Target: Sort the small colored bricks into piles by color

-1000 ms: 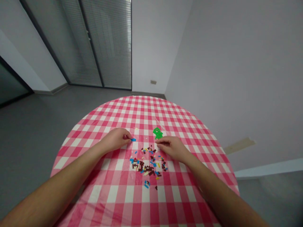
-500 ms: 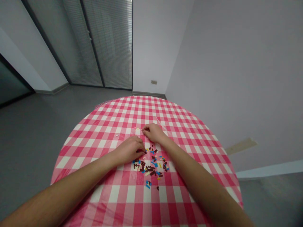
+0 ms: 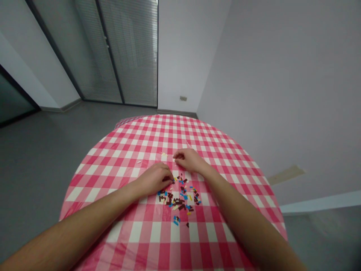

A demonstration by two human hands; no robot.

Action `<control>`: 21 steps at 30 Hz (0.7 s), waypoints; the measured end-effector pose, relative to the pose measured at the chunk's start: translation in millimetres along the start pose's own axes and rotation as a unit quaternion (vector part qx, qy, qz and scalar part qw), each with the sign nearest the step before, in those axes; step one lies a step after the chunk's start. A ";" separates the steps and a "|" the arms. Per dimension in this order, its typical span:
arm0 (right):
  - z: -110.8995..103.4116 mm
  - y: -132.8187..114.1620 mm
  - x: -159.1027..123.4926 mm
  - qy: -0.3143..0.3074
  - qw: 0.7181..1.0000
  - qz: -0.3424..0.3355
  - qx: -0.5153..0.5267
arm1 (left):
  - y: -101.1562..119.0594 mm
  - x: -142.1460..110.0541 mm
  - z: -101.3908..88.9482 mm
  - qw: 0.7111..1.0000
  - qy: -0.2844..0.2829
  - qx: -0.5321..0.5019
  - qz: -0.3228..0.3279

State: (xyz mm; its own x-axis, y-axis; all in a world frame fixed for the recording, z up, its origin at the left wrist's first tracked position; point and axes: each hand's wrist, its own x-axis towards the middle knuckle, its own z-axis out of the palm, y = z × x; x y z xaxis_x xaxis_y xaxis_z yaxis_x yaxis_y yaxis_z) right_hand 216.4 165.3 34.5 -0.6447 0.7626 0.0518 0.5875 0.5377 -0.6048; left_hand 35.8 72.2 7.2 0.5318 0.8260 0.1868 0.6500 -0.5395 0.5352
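Note:
Small toy building bricks (image 3: 177, 202) in dark brown, blue, yellow and cream lie scattered on the red-and-white checked tablecloth (image 3: 158, 233). My left hand (image 3: 155, 178) rests at the pile's upper left edge, fingers curled and closed, with a dark brick at the fingertips; whether it is gripped I cannot make out. Above the pile, my right hand (image 3: 189, 159) hovers low over the cloth, its fingers bent and slightly apart, with nothing visible in them. Just left of it lies a little group of cream bricks (image 3: 164, 154).
A small blue-and-brown cluster (image 3: 176, 220) and a lone brown brick (image 3: 187, 225) lie nearer to me. One pale piece (image 3: 139, 162) is off to the left. The table is round, with a wall (image 3: 282, 94) to the right and glass doors (image 3: 126, 56) beyond.
My right hand has drawn a little to the right, away from the cream bricks, and its fingers have loosened. My left hand stays in place at the pile.

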 end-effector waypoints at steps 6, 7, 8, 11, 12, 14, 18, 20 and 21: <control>-1.0 -7.1 -32.8 -0.129 0.989 -0.069 -0.029 | -0.9 -0.5 -7.4 0.999 -0.041 0.014 0.014; 1.8 -7.9 -33.6 -0.124 0.988 -0.087 -0.036 | -1.3 -0.7 -8.5 0.999 -0.043 0.015 0.013; 4.6 -8.5 -33.2 -0.119 0.987 -0.099 -0.041 | -1.9 -0.8 -9.2 0.999 -0.040 0.014 0.009; 10.6 -9.9 -28.3 -0.110 0.986 -0.113 -0.056 | -3.5 -1.2 -9.9 1.000 -0.021 0.010 -0.008; 11.5 -10.5 -26.6 -0.113 0.985 -0.116 -0.063 | -3.9 -1.3 -9.8 1.000 -0.018 0.010 -0.012; 12.1 -12.8 -24.7 -0.121 0.982 -0.121 -0.077 | -4.7 -1.5 -9.3 1.000 -0.020 0.009 -0.013; 10.1 -20.5 -27.4 -0.131 0.978 -0.121 -0.109 | -5.6 -1.9 -8.1 1.000 -0.023 -0.003 -0.010; 8.4 -24.0 -29.6 -0.137 0.976 -0.122 -0.121 | -5.2 -1.9 -7.6 1.000 -0.022 -0.007 -0.012; 7.5 -24.9 -29.8 -0.136 0.976 -0.120 -0.121 | -4.7 -1.8 -7.5 1.000 -0.020 -0.009 -0.014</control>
State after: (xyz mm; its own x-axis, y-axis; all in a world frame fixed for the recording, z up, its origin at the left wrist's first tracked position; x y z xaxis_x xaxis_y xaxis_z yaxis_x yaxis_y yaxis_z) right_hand 217.3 126.5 42.1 -0.8643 0.4989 -0.0646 0.4813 0.7828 -0.3943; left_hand 27.8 74.5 10.5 0.5353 0.8332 0.1386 0.6552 -0.5132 0.5545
